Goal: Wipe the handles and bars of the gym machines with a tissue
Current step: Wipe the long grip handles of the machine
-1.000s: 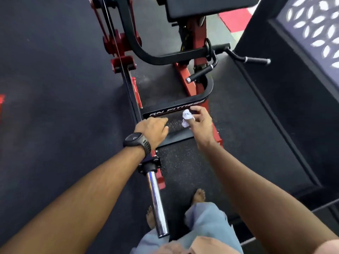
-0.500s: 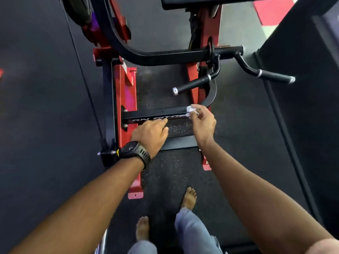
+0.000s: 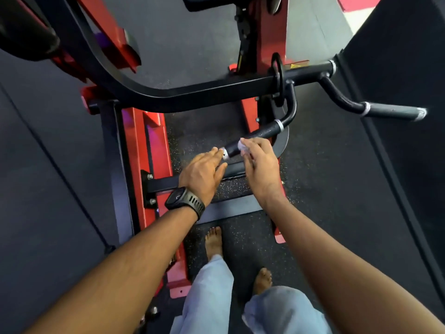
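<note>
Nearby: a red frame (image 3: 154,145) runs along the left of the speckled rubber floor (image 3: 313,189). A black crossbar (image 3: 163,183) bolted to it passes beneath both hands. The edge of a seat pad (image 3: 212,2) shows at the top, and a dark panel (image 3: 409,68) fills the right side.
In the way: a curved black bar (image 3: 192,97) sweeps across beyond the hands. The left wrist and hand cover the middle of the crossbar.
Counts: two black grip handles, the near handle (image 3: 260,133) and the far handle (image 3: 390,112), each with a silver ring and a silver end. One tissue, one watch (image 3: 185,201) on the left wrist, two bare feet (image 3: 213,239), two light blue trouser legs (image 3: 209,295), and two bolts where the crossbar meets the frame.
Tissue: the small white tissue (image 3: 242,145) is bunched on the near handle, close to its free end and just beside the silver cap.
Right hand: the right hand (image 3: 260,162) has its fingers curled over the tissue, pinching it against the handle from above. Only a crumpled edge shows beyond the fingertips.
Left hand: the left hand (image 3: 202,174) is relaxed with its fingers straight and grasps nothing. Its fingertips reach the handle's silver end cap, and contact cannot be told.
Far handle: it juts to the right, well apart from both hands.
</note>
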